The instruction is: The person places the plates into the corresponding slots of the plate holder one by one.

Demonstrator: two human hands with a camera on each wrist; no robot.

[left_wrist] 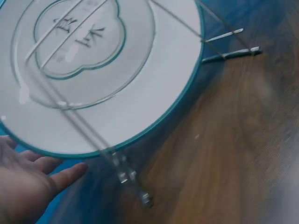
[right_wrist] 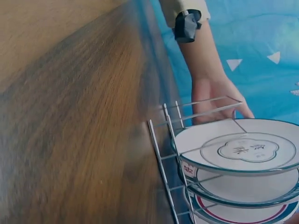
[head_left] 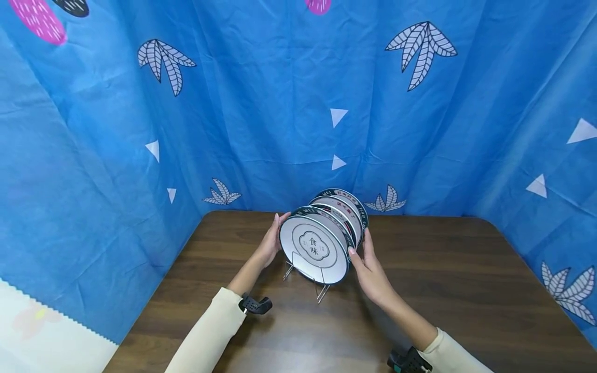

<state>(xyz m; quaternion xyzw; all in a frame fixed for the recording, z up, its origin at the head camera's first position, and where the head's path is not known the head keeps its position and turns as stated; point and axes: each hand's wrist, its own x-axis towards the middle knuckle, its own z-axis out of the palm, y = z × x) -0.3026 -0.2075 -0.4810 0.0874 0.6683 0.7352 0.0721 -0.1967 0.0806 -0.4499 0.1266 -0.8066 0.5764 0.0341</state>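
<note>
Several white plates (head_left: 305, 248) with dark green rims and printed characters stand on edge, leaning back one behind another, in a thin metal wire rack (head_left: 323, 293). My left hand (head_left: 269, 243) is at their left side, its fingers extended along the front plate's rim. In the left wrist view, fingers of the left hand (left_wrist: 28, 179) lie partly behind that rim. On the other side, my right hand (head_left: 375, 277) touches the plates' edges, thumb at the front plate and straight fingers farther back. The right wrist view shows the stacked plates (right_wrist: 252, 144) side-on; the right hand is mostly hidden there.
The rack stands toward the far side of a dark brown wooden table (head_left: 448, 280). Behind the table hangs a blue curtain (head_left: 289, 103) with leaf and triangle prints. Black wrist devices (head_left: 255, 304) sit on both forearms, by the cream sleeves (head_left: 205, 331).
</note>
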